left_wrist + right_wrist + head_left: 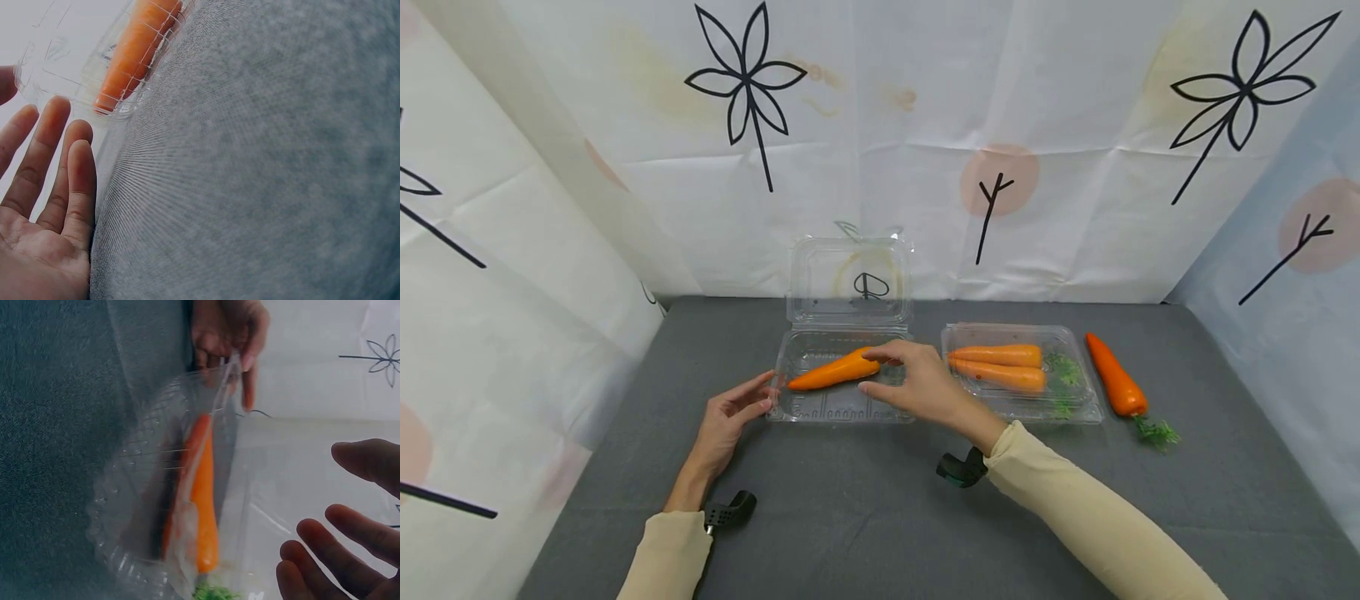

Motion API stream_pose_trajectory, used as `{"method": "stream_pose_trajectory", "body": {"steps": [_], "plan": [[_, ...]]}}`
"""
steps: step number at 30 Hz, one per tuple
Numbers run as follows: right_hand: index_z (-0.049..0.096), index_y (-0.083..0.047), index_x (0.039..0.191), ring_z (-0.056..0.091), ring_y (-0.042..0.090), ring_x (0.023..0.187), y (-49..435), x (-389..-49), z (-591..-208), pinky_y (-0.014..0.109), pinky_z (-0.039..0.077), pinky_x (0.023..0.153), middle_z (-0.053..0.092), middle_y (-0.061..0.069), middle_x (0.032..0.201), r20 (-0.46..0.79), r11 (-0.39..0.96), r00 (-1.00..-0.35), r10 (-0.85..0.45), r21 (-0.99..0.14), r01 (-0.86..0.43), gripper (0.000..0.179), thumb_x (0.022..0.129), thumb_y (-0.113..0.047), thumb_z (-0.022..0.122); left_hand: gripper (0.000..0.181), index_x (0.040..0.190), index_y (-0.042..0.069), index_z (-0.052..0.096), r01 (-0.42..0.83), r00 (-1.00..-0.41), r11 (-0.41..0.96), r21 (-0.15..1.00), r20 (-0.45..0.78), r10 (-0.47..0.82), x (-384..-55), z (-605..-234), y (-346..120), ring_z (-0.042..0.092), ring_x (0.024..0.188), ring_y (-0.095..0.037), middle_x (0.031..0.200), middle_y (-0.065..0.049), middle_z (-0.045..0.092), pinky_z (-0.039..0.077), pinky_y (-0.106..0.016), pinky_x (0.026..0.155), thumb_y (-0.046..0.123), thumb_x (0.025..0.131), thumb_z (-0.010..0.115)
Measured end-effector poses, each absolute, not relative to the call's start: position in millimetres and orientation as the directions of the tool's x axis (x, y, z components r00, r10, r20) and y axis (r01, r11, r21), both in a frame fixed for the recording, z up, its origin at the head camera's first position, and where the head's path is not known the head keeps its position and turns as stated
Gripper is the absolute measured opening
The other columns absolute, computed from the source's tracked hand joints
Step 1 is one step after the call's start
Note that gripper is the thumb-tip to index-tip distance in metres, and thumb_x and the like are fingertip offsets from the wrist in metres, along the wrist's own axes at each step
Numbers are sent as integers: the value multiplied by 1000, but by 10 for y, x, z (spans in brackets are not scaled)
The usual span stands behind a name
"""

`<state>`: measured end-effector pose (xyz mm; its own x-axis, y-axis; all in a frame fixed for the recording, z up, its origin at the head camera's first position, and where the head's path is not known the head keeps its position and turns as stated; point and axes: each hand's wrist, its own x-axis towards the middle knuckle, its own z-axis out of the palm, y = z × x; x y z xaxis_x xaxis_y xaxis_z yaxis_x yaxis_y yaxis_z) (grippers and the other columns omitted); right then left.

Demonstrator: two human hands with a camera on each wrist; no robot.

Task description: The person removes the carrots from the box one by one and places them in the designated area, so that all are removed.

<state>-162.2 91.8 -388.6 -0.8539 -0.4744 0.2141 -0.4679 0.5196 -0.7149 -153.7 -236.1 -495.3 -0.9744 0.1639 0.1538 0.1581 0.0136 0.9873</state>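
An orange carrot (831, 371) lies slantwise in an open clear plastic container (838, 411); its green top (215, 592) shows in the right wrist view. The container's hinged lid (850, 279) stands up at the back. My left hand (726, 425) holds the container's left rim, thumb and fingertips at the near corner; the left wrist view shows its longer fingers (53, 125) fairly straight. Above the carrot's thick end hovers my right hand (921, 387), thumb and fingers spread apart, holding nothing. It hides that end of the carrot and part of the container's right side in the head view.
To the right, a second clear container (1078, 400) has its lid down over two carrots (1000, 375) with green tops. Farther right, a loose carrot (1116, 379) lies on the grey table (850, 500). Patterned white cloth (910, 108) hangs behind and at both sides.
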Motion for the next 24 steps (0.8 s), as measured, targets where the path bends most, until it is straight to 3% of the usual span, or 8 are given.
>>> {"method": "stream_pose_trajectory", "body": {"steps": [10,24], "plan": [[60,-6,140,51,31,132,659,-1870,-4126,53,41,108,56,12,143,83,568,-818,-569,-680,-464,52,94,-22,76,45,140,-13,52,154,-975,8,988,150,163,-1550,-4954,-2368,66,101,-9,106,2,73,52,-21,87,0,98,64],[56,-6,144,39,34,143,524,-2029,-4302,53,35,113,45,16,154,44,635,-797,-603,-578,-512,55,94,-20,75,46,141,-12,52,142,-979,26,990,136,155,-1537,-4944,-2365,66,101,-8,106,4,72,51,-21,89,1,99,65]]}}
